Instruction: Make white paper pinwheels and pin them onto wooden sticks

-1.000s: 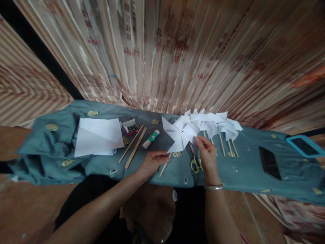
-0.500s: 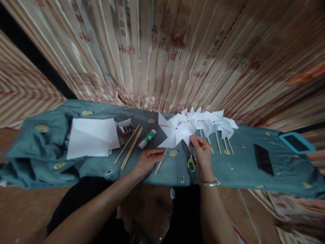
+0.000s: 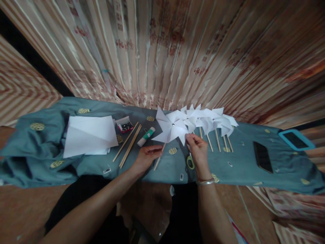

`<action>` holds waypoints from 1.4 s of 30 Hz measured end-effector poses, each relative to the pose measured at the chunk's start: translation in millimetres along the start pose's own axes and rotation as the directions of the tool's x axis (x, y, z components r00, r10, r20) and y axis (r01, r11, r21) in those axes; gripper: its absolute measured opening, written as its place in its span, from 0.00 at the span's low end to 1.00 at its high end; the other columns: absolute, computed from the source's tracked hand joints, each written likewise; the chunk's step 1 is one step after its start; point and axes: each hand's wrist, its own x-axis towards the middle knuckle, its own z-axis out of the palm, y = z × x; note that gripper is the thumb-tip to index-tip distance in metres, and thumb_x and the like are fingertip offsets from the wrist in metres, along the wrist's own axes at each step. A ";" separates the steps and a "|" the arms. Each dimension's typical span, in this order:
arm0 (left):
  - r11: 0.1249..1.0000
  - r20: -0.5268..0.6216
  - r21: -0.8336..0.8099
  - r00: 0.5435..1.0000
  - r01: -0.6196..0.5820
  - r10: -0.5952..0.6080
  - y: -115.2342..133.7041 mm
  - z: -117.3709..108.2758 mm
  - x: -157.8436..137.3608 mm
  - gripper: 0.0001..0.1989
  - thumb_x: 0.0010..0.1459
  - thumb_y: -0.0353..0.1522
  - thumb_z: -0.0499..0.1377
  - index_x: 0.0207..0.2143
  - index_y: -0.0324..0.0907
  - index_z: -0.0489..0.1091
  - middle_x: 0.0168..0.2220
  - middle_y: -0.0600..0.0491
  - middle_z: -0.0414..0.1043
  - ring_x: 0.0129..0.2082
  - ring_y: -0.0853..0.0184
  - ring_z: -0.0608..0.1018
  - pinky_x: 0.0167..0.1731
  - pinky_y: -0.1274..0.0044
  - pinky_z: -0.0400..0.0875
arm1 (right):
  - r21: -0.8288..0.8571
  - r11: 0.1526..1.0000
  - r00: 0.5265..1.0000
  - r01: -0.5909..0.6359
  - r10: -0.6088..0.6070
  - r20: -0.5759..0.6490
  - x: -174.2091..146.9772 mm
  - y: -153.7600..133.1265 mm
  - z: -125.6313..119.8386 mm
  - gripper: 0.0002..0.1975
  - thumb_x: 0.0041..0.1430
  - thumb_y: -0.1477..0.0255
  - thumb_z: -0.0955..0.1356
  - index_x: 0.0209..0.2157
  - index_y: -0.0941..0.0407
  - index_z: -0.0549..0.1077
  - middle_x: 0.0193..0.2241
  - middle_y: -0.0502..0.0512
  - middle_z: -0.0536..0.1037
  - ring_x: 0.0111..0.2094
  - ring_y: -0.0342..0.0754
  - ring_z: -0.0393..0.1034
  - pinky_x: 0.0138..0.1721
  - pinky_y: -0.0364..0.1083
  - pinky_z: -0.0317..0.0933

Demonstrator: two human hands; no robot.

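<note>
By the closed fingers of the right hand a blade of the white paper pinwheel is pinched, its stick being gripped in the left hand, the wheel now turned slightly clockwise and shifted farther from the pinwheel row, whereby rotation about its pin is suggested.

No text is legible. Curtain bears columns of character-like marks, unreadable. Glue stick: green label, any print too small. Bench cloth: small black-and-white printed rectangles, too blurred to read.
</note>
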 end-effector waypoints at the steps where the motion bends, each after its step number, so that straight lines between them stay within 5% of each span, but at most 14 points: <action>1: 1.000 -0.003 -0.004 1.000 0.000 0.000 0.3 0.3 -0.1 0.17 0.33 0.32 0.72 0.31 0.39 0.80 0.30 0.50 0.81 0.31 0.65 0.79 0.41 0.72 0.73 | -0.005 1.000 1.000 -0.002 0.002 0.000 -0.6 -0.8 0.3 0.18 0.41 0.57 0.74 0.27 0.58 0.77 0.19 0.45 0.70 0.21 0.40 0.58 0.25 0.42 0.53; 13: 1.000 -0.008 0.006 1.000 -0.019 0.019 1.5 -0.7 0.3 0.16 0.34 0.32 0.72 0.31 0.40 0.80 0.31 0.50 0.81 0.33 0.63 0.80 0.44 0.69 0.73 | -0.064 0.997 0.999 0.040 -0.038 0.028 -5.5 -2.7 4.2 0.17 0.44 0.57 0.73 0.26 0.57 0.77 0.17 0.45 0.69 0.20 0.40 0.56 0.24 0.42 0.51; 42: 0.999 -0.041 -0.033 0.999 -0.027 0.025 -1.0 0.6 4.3 0.14 0.35 0.25 0.69 0.30 0.38 0.79 0.27 0.54 0.80 0.27 0.69 0.77 0.36 0.77 0.73 | 0.019 0.998 0.993 0.066 -0.067 0.093 -12.9 -3.3 12.9 0.12 0.46 0.61 0.74 0.20 0.55 0.76 0.17 0.46 0.72 0.21 0.40 0.61 0.27 0.42 0.56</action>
